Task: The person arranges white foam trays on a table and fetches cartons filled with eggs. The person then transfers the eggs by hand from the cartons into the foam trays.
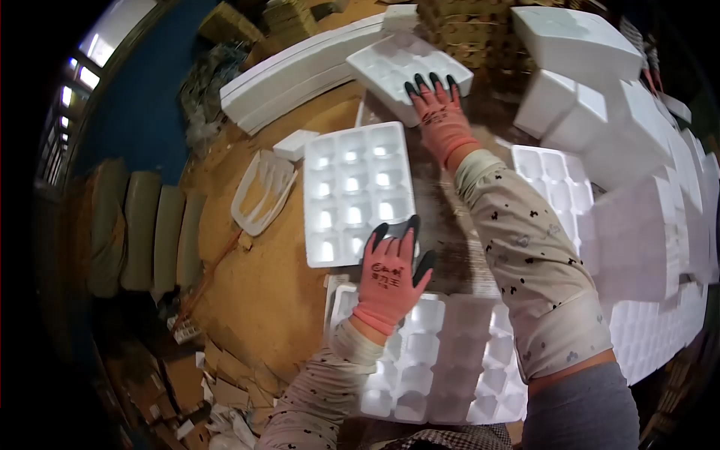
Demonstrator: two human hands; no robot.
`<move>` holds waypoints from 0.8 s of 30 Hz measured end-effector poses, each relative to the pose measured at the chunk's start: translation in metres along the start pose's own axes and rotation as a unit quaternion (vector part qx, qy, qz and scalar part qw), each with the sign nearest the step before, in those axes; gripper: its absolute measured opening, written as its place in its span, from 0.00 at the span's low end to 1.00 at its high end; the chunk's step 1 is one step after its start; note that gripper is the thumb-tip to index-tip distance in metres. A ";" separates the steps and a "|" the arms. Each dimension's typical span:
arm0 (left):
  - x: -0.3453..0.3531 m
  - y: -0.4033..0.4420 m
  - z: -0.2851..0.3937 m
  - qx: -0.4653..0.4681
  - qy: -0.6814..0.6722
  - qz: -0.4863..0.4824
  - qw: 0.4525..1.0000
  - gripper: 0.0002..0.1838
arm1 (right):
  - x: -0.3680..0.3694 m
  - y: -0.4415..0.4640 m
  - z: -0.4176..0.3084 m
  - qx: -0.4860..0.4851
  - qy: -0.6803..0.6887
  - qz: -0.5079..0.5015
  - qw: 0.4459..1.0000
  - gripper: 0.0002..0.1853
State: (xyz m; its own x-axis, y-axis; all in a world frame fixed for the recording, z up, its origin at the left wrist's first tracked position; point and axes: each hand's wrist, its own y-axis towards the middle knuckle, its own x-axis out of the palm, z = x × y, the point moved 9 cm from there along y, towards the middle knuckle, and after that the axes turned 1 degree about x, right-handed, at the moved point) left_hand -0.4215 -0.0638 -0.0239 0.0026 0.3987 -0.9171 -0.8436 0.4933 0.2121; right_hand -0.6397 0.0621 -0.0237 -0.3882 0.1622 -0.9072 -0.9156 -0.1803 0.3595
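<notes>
We spread our pink-gloved right hand (442,124) on the far white cupped foam tray (384,61), our likewise spread pink-gloved left hand (388,281) perhaps touching the middle white cupped foam tray (354,187), which uneven pressing could crack.

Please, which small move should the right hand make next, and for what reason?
Probably the right hand should draw the far white foam tray slightly closer: its fingers lie over that tray's near side, and no other hand is on it. The left hand is at the near right corner of the middle foam tray.
</notes>
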 end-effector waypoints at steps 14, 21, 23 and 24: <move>-0.009 -0.003 0.004 0.015 -0.007 0.045 0.999 0.35 | -0.136 -0.240 -0.029 -0.002 0.342 -0.165 0.925 0.27; -0.022 -0.010 0.045 0.205 -0.112 0.017 0.972 0.31 | -0.114 -0.336 0.099 0.275 0.147 -0.187 0.932 0.35; -0.019 -0.014 0.046 0.217 -0.115 0.010 0.969 0.31 | -0.124 -0.353 0.098 0.241 0.173 -0.110 0.948 0.36; -0.012 -0.014 0.050 0.211 -0.086 -0.027 0.973 0.31 | -0.143 -0.356 0.102 0.234 0.221 -0.084 0.943 0.37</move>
State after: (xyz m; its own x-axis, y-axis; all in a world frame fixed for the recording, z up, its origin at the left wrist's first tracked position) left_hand -0.3829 -0.0369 0.0014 0.1611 0.4688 -0.8685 -0.5433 0.7767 0.3185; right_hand -0.2695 0.2022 0.0004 -0.2457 -0.2891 -0.9252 -0.9469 0.2760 0.1651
